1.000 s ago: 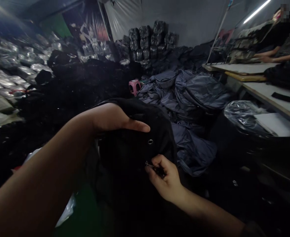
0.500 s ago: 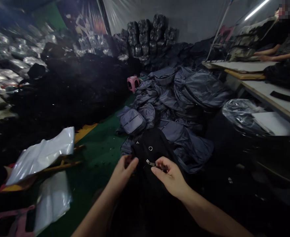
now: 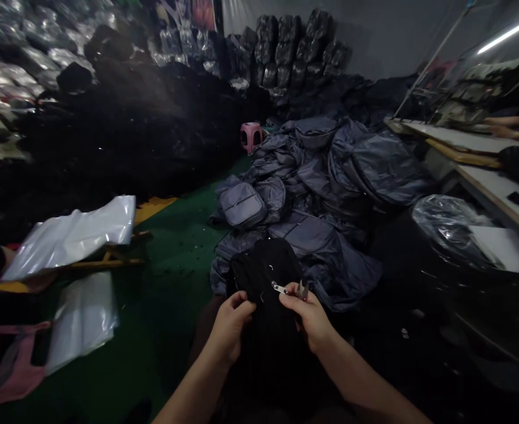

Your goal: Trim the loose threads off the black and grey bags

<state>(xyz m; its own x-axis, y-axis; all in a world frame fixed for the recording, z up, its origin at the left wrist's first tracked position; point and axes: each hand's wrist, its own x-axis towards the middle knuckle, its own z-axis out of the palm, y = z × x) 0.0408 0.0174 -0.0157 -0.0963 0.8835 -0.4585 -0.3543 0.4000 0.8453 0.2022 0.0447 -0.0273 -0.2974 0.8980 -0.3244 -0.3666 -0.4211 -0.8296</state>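
A black fabric bag [image 3: 270, 265] lies in front of me, its lower part lost in the dark. My right hand [image 3: 307, 312] pinches a silver zipper pull [image 3: 279, 288] on the bag; pointed metal tips, seemingly of small snips [image 3: 303, 290], stick out between its fingers. On the bag's left side, my left hand [image 3: 232, 321] is closed with thumb and fingers pinching the black fabric. Behind the bag lies a heap of dark grey-blue bags [image 3: 307, 227].
Plastic sheets [image 3: 78, 235] lie on a low wooden stand at left, near a pink stool [image 3: 16, 365]. Another pink stool [image 3: 251, 137] stands farther back. A worktable [image 3: 498, 182] runs along the right, with a person's arms [image 3: 513, 123] over it.
The view has shifted down and to the right. My left hand has closed on the bag's fabric. The zipper pull now points more clearly toward my right fingers, and the snips' tips have come into view.
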